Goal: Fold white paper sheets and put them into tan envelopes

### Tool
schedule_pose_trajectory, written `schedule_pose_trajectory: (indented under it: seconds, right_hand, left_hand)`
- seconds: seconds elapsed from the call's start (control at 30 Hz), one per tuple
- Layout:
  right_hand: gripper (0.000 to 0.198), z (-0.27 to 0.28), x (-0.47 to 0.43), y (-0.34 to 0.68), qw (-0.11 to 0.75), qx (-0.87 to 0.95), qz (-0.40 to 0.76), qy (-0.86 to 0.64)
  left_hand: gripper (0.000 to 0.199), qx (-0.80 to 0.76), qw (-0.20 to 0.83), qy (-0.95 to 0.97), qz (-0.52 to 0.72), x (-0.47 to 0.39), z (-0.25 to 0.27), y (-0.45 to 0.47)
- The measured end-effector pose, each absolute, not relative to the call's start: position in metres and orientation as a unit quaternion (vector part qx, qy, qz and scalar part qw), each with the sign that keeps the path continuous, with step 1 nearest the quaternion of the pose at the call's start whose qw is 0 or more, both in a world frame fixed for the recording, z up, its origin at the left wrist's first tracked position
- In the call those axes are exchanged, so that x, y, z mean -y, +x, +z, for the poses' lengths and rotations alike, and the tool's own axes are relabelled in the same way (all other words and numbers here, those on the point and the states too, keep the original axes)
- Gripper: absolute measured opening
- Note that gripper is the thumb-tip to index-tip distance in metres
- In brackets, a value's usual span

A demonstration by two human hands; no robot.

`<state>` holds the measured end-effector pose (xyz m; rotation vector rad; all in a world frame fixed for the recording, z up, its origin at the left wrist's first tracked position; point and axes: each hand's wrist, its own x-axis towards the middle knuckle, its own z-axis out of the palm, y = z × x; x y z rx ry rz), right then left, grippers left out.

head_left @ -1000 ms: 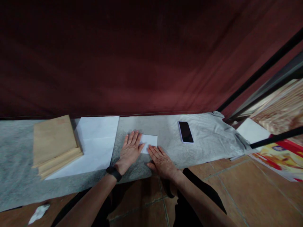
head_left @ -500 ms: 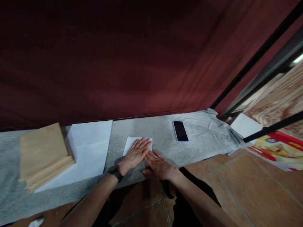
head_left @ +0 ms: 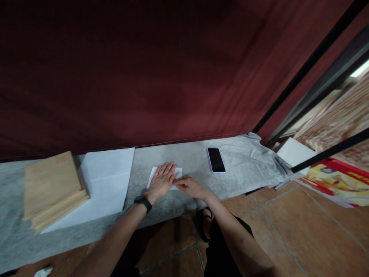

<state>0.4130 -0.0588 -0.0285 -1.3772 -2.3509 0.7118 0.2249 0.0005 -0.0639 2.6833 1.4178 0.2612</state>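
Observation:
Under my left hand [head_left: 162, 181] is a small white folded paper [head_left: 179, 172] on the grey cloth. The hand lies flat on it with the fingers spread, and covers most of it. A dark band is on the left wrist. My right hand [head_left: 190, 187] is closed, its fingers drawn together and curled. Its fingertips touch the paper's lower right part, beside the left hand. Whether they pinch the paper's edge is hidden.
A phone [head_left: 216, 160] lies on the grey cloth [head_left: 245, 161] to the right. At left, several brown envelopes [head_left: 52, 181] rest partly on large white sheets [head_left: 112, 184]. A dark red curtain [head_left: 158, 84] hangs behind. A colourful box [head_left: 337, 181] is on the tiled floor at right.
My right hand has gone from lying flat with fingers stretched to being curled, its fingertips now on the paper's lower right part. My left hand stays flat on the paper.

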Motion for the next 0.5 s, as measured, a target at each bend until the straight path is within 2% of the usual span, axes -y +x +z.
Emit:
schedule_pose_trajectory:
  seconds: [0.2, 0.33, 0.5]
  right_hand:
    - [0.032, -0.04, 0.04, 0.413, 0.199, 0.783, 0.159, -0.568]
    - [0.045, -0.048, 0.03, 0.409, 0.226, 0.741, 0.115, -0.622]
    - [0.057, -0.053, 0.025, 0.401, 0.186, 0.741, 0.082, -0.64]
  left_hand:
    - [0.054, -0.515, 0.012, 0.852, 0.091, -0.005, -0.06, 0.194]
    - [0.052, -0.503, 0.02, 0.857, 0.112, -0.009, -0.053, 0.178]
    - [0.046, -0.517, 0.029, 0.848, 0.111, -0.012, -0.047, 0.177]
